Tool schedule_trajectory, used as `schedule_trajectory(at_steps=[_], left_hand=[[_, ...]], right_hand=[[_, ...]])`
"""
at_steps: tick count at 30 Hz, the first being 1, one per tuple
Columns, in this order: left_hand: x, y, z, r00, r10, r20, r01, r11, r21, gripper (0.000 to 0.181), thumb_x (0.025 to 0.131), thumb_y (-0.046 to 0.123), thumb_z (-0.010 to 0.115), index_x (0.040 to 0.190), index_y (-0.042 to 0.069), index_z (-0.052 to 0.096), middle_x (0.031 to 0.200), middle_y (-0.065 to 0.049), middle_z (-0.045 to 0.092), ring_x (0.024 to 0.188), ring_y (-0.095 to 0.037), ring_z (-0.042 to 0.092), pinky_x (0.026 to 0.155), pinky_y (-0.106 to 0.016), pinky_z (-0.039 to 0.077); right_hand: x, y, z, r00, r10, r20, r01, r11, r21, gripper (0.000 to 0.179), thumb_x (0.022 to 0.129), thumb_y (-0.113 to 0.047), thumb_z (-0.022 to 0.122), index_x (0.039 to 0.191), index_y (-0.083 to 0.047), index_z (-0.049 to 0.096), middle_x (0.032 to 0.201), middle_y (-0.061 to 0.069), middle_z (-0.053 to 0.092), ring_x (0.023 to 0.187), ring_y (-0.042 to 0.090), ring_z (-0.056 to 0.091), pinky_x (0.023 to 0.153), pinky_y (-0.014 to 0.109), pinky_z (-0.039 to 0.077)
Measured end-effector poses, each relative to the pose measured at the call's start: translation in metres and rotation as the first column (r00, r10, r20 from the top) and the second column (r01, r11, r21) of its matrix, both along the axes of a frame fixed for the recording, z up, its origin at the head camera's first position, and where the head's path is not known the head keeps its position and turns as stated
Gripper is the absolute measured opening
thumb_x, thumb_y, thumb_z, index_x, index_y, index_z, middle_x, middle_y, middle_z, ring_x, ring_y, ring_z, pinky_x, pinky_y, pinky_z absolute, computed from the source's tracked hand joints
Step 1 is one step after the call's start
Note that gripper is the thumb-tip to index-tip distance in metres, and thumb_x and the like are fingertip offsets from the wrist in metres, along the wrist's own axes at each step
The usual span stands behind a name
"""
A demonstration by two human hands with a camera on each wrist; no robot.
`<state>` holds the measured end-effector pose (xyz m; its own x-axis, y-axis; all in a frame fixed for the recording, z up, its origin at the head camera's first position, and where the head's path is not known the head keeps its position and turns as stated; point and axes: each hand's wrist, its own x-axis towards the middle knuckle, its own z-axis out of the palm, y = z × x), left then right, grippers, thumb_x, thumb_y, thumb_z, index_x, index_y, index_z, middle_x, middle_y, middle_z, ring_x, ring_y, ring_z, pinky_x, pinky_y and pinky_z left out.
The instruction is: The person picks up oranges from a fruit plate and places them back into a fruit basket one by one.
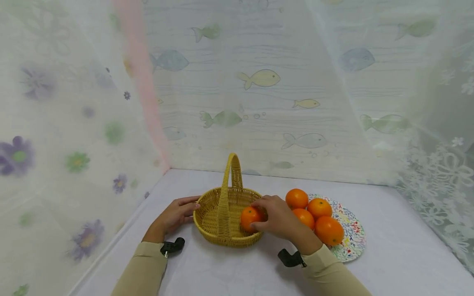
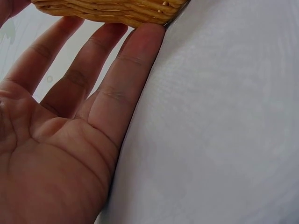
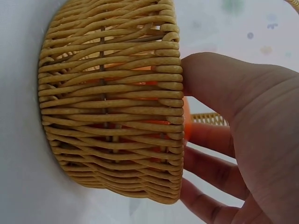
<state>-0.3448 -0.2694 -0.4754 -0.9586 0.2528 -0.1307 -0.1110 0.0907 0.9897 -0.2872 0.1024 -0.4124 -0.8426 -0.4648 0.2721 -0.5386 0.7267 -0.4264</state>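
A yellow wicker basket (image 1: pixel 229 242) with a tall arched handle stands upright on the table. My left hand (image 1: pixel 179 216) holds its left side, thumb at the rim; in the left wrist view, the fingers touch the outer wicker wall (image 2: pixel 112 10) low down. Reaching over the right rim, my right hand (image 1: pixel 279 218) grips an orange (image 1: pixel 249 218) inside the basket. From the right wrist the fruit shows only partly through the weave, behind the basket wall (image 3: pixel 112 102). Several more oranges (image 1: pixel 329 231) sit in a group to the right of that hand.
Those oranges rest on a round plate (image 1: pixel 353 242) with a multicoloured pattern, partly behind my right forearm. A white cloth covers the table (image 1: pixel 222 271). Sheer curtains with fish and flower prints hang at the back (image 1: pixel 259 123) and left (image 1: pixel 74 123).
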Motion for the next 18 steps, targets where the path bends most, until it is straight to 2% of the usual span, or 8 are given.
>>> schedule_trajectory(at_steps=[8, 13, 18], left_hand=[[0.000, 0.000, -0.004, 1.000, -0.003, -0.012, 0.003, 1.000, 0.010, 0.060, 0.099, 0.028, 0.071, 0.152, 0.007, 0.052, 0.150, -0.016, 0.057, 0.118, -0.021, 0.068, 0.093, -0.039, 0.062], [0.001, -0.001, -0.004, 1.000, 0.009, -0.010, -0.009, 1.000, 0.006, 0.059, 0.098, 0.028, 0.072, 0.151, 0.009, 0.054, 0.149, -0.014, 0.057, 0.120, -0.021, 0.067, 0.093, -0.039, 0.061], [0.000, 0.000, -0.003, 1.000, 0.007, -0.014, -0.007, 1.000, 0.004, 0.060, 0.098, 0.028, 0.072, 0.151, 0.009, 0.053, 0.149, -0.014, 0.058, 0.118, -0.021, 0.068, 0.093, -0.040, 0.062]], right_hand=[[0.005, 0.007, 0.003, 0.998, -0.003, -0.059, 0.004, 1.000, 0.010, 0.055, 0.079, -0.038, 0.090, 0.125, -0.015, 0.074, 0.123, 0.001, 0.069, 0.116, 0.026, 0.059, 0.102, 0.046, 0.052], [0.005, 0.021, 0.003, 0.993, 0.002, -0.119, -0.002, 1.000, -0.003, 0.055, 0.079, -0.039, 0.091, 0.125, -0.014, 0.073, 0.124, 0.001, 0.069, 0.117, 0.025, 0.060, 0.104, 0.048, 0.053], [0.008, 0.037, 0.009, 0.991, -0.022, -0.132, 0.023, 1.000, 0.004, 0.055, 0.079, -0.037, 0.091, 0.125, -0.014, 0.072, 0.125, -0.001, 0.068, 0.120, 0.024, 0.062, 0.104, 0.047, 0.055]])
